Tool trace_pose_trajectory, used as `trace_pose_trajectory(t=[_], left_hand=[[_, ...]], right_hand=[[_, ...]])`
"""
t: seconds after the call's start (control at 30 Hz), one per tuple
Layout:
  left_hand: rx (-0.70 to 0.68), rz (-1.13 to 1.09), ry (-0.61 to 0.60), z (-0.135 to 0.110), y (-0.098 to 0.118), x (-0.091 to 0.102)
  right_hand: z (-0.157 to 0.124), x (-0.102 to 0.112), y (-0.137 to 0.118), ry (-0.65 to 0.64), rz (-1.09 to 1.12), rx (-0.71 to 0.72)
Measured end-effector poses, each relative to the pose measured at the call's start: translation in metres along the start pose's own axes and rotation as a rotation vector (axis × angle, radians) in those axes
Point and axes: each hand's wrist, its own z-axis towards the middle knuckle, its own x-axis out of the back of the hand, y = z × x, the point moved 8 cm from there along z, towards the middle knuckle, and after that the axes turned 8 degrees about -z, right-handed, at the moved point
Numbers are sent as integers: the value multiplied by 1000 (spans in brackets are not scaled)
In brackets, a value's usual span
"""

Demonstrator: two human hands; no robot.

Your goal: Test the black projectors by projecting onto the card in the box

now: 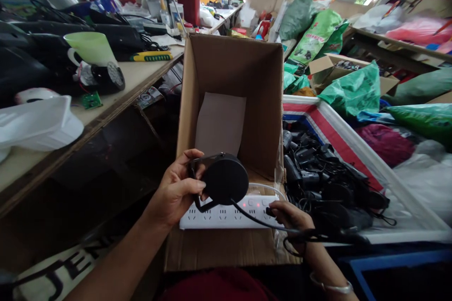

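Note:
My left hand (180,188) grips a black round device (228,181) by its U-shaped bracket, thumb in front. The flat round side faces me, and what is on the other side is hidden. From its lower edge a black cable (259,220) runs right to my right hand (291,218). That hand is closed on the cable, with a small black piece at its fingertips that may be a plug. Just behind lies a white power strip (208,223), with red lights glowing near its right end. My right fingertips are at that end; whether they touch it I cannot tell.
An open cardboard box (261,117) stands ahead, a pale sheet (221,122) inside. To the right, a striped-wall bin (356,150) holds black devices and cables (310,169). The left workbench (141,77) carries a light green mug (92,48), a yellow cutter (151,56) and a white tray (45,124).

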Motion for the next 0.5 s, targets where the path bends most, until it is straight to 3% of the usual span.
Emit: trace_pose_trajectory(t=[0.3,0.5], left_hand=[[19,72,-34,3,-11,1],[32,20,-114,3,-29,-4]], right_hand=[[-1,-14,-3,-74,-46,104],[-22,-23,29,97,-178,95]])
